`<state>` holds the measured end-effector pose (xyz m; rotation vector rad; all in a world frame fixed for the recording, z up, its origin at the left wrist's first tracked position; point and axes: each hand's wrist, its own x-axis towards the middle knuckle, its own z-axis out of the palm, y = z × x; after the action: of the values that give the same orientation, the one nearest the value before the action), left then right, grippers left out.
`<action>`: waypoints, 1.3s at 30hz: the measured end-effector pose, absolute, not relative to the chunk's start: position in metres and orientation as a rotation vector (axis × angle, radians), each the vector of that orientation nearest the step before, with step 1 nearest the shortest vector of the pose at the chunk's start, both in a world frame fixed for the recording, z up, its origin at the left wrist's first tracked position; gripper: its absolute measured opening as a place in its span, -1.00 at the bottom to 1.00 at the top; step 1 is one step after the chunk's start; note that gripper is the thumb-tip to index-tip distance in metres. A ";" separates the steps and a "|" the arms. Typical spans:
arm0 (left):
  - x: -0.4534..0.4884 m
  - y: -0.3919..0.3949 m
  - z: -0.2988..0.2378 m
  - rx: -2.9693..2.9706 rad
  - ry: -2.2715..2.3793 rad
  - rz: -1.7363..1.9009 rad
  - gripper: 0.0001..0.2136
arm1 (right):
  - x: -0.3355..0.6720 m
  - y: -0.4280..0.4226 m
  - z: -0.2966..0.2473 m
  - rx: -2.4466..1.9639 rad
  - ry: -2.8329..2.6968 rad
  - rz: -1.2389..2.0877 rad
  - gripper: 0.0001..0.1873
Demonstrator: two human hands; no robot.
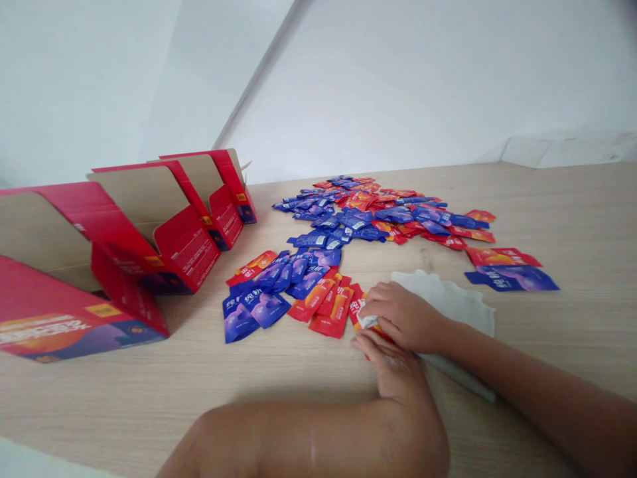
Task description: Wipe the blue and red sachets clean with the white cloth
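Note:
My right hand (401, 313) is closed in a pinch on a small white wad (368, 321), pressing it onto a red sachet (356, 306) on the wooden table (547, 199). My left hand (391, 368) lies just below it, fingers curled against the same sachet; most of that sachet is hidden under both hands. A white cloth (455, 302) lies under my right wrist. To the left sit rows of red sachets (323, 302) and blue sachets (263, 302).
A large loose heap of red and blue sachets (378, 212) spreads across the middle of the table. One red sachet (500, 256) and one blue sachet (512, 277) lie apart at the right. Three open red cardboard boxes (164, 232) stand at the left.

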<state>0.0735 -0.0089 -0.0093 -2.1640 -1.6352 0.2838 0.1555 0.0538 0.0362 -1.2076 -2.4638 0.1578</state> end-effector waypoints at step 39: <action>0.081 -0.004 -0.022 -2.246 -1.739 0.245 -0.61 | 0.156 0.055 0.035 -1.211 -2.458 0.247 -0.66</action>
<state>0.0815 -0.0044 -0.0222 -2.2461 -1.7386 0.2447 0.1565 0.0551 0.0353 -1.2110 -2.4583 0.2470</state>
